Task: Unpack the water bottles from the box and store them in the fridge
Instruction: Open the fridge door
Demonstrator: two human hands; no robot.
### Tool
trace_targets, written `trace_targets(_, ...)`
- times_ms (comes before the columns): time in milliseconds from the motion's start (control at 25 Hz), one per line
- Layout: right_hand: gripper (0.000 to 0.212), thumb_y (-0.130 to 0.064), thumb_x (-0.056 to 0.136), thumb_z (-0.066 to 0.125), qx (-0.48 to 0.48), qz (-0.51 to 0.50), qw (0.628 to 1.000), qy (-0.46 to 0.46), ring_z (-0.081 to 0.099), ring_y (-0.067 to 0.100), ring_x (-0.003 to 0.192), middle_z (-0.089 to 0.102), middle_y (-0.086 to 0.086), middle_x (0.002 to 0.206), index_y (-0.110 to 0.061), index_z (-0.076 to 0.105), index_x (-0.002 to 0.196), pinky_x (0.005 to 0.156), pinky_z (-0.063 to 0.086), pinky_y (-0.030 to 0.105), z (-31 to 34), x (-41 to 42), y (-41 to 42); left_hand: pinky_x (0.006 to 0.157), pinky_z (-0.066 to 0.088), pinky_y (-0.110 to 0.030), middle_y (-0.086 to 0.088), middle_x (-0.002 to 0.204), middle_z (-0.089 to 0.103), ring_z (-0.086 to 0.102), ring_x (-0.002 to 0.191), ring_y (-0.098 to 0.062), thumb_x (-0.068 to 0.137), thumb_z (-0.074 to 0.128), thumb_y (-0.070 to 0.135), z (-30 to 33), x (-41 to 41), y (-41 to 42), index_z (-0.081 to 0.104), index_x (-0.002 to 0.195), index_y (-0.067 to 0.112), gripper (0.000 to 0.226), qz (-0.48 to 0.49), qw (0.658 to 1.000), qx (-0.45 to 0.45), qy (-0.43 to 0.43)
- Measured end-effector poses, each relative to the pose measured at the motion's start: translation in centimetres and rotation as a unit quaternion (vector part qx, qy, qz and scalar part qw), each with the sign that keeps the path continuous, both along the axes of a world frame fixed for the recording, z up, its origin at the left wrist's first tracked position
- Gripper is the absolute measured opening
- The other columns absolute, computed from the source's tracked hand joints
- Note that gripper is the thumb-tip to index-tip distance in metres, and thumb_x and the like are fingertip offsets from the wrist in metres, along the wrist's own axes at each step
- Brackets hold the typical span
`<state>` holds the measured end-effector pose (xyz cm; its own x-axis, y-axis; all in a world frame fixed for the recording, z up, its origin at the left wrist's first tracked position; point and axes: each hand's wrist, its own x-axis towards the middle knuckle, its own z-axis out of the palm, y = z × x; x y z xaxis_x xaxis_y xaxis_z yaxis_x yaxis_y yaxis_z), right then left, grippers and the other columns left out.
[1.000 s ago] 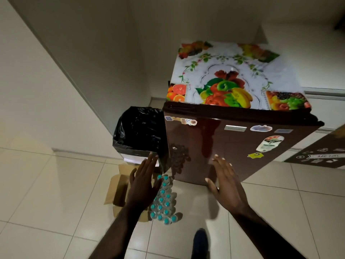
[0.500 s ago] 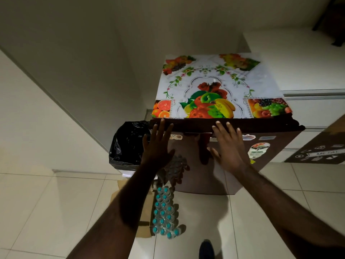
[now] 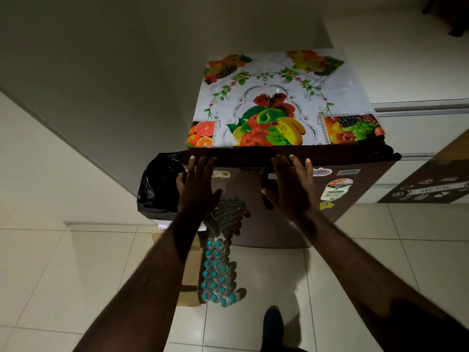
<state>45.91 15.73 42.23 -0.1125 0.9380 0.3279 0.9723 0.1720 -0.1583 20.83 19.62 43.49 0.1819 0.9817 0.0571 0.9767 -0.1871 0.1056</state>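
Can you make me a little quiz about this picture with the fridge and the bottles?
1. True or false: the fridge door is shut.
2. Where are the bottles? A) on the fridge B) on the floor C) in the bin
3. What does each hand hold, left hand and right hand?

Key
1. True.
2. B, beside the box.
3. Nothing; both are open with straight fingers near the door's top edge.

dark panel [image 3: 426, 190]: "METAL" | yellow sticker [image 3: 327, 205] on fridge [image 3: 279, 224]: possibly "5"
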Motion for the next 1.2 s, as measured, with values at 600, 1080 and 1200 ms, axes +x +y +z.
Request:
trace_targets(600, 0.064, -0.055, 0.090, 0.047, -0.054, -0.045, 0.997, 0.025, 0.028, 0.028, 0.140, 0.041, 0.003, 0.148, -0.018, 0.040, 0.141, 0.116, 0.007, 0.053, 1.8, -0.6, -0.1, 0.112, 0.013, -0.056, 0.003, 0.160, 0.011, -0.004, 0.148, -0.022, 0.091, 0.057, 0.036, 0.7, -0.3, -0.2, 0.013, 0.152, 0.031, 0.075, -0.008, 0.999, -0.023, -0.038)
trace_targets(1080, 0.069, -0.071, 0.085, 0.037, -0.120, -0.101, 0.985, 0.069, 0.028, 0.027, 0.141, 0.048, 0.007, 0.142, -0.022, 0.049, 0.133, 0.115, 0.010, 0.057, 3.7, -1.0, -3.4, 0.106, 0.022, -0.047, 0.012, 0.149, 0.037, 0.027, 0.139, -0.015, 0.088, 0.053, 0.028, 2.7, -2.3, -6.0, 0.028, 0.148, 0.033, 0.065, -0.079, 0.996, 0.008, -0.027)
trace_targets(1200, 0.077, -0.077, 0.082, 0.029, -0.150, -0.138, 0.976, 0.073, 0.027, 0.030, 0.141, 0.047, 0.013, 0.141, -0.021, 0.048, 0.132, 0.115, 0.010, 0.056, 4.0, -1.3, -4.4, 0.103, 0.021, -0.042, 0.011, 0.146, 0.044, 0.039, 0.133, -0.012, 0.083, 0.059, 0.030, 2.7, -3.1, -8.2, 0.034, 0.146, 0.033, 0.067, -0.117, 0.992, 0.030, -0.040)
